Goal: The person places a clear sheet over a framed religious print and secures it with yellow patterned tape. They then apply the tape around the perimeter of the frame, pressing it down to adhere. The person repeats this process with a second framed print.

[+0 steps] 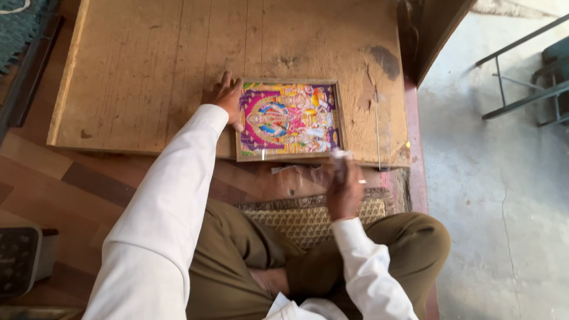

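Left hand (225, 98) presses flat, fingers spread, on the left edge of the framed picture (289, 120), lying on the wooden board (142, 71). Right hand (345, 189) grips a blurred clear wrapping (308, 175) at the near edge. Recommended: maintain firm pressure on the frame, pull evenly.

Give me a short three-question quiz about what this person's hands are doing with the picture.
1. True or false: the left hand rests on the left edge of the framed colourful picture.
2. What does the picture lie on: A) a wooden board, B) a metal tray, C) a patterned mat?
3. Which hand wears a ring?

Key:
1. True.
2. A.
3. The right hand, raised near the frame's lower right corner, with something pale and blurred at its fingertips.
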`<state>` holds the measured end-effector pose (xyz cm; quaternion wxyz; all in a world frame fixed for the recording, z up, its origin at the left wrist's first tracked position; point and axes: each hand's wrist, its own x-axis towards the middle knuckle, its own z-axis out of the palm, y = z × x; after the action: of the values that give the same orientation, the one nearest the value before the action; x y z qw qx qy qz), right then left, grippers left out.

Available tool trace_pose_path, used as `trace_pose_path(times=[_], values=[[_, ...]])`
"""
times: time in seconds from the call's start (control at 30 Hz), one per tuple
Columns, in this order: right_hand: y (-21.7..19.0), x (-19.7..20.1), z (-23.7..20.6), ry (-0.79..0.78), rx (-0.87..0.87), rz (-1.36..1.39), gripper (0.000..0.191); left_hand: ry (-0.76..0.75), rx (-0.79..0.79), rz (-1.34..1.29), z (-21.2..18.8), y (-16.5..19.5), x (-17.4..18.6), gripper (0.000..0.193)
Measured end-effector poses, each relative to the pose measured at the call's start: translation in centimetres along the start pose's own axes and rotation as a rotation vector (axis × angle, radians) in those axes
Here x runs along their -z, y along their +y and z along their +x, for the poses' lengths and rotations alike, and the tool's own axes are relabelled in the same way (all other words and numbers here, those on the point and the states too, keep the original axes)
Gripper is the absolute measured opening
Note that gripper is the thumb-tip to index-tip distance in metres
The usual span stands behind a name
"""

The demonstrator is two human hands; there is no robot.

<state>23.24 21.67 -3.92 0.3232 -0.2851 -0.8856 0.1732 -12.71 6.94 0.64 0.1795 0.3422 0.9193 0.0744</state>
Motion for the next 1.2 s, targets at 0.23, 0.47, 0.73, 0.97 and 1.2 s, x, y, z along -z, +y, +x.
trace_pose_path(times=[0.23, 0.47, 0.73, 0.97, 1.2], values=[[-8.2, -8.1, -4.6, -0.498, 0.205, 0.231, 0.054, 0.399, -0.114, -0.202, -8.5, 3.3, -3.6, 0.062], [-6.0, -4.8, -1.9, -0.202, 0.328, 0.089, 0.042, 0.509, -0.048, -0.519, -17.2, 4.2, -8.6, 0.065], [2.9, 1.0, 6.3, -0.153, 0.006, -0.062, 0.057, 0.602, -0.018, -0.534, -16.0, 4.5, -8.7, 0.032], [4.9, -1.9, 5.4, -0.088, -0.075, 0.025, 0.024, 0.650, -0.072, -0.458, -15.3, 3.6, -10.1, 0.024], [4.7, -2.3, 5.6, -0.051, 0.010, 0.009, 0.020, 0.667, -0.079, -0.443, -15.2, 3.3, -10.1, 0.020]])
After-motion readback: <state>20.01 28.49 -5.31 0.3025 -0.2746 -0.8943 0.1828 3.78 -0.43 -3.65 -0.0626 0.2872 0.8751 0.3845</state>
